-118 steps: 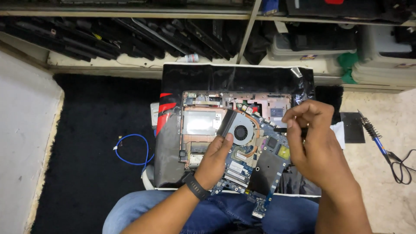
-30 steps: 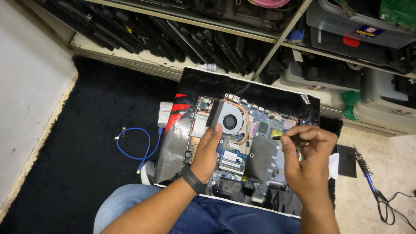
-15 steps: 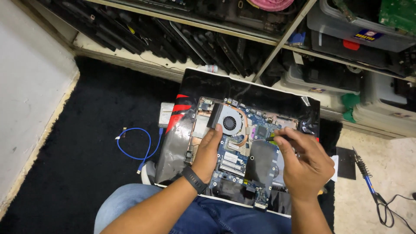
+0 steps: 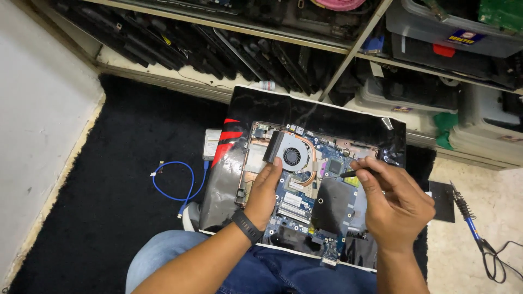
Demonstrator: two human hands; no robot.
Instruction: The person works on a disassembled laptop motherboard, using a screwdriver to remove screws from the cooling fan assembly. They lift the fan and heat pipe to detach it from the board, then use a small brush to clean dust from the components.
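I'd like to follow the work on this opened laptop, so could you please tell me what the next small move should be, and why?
Probably lower the thin dark tool in the right hand onto the board beside the chip: its tip hovers there, while the left hand steadies the motherboard below the fan.

Bright even overhead light, soft shadows, sharp centre, slight wide-angle bending at edges

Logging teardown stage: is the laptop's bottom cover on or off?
Off: the laptop lies open on the lap, motherboard and cooling fan exposed.
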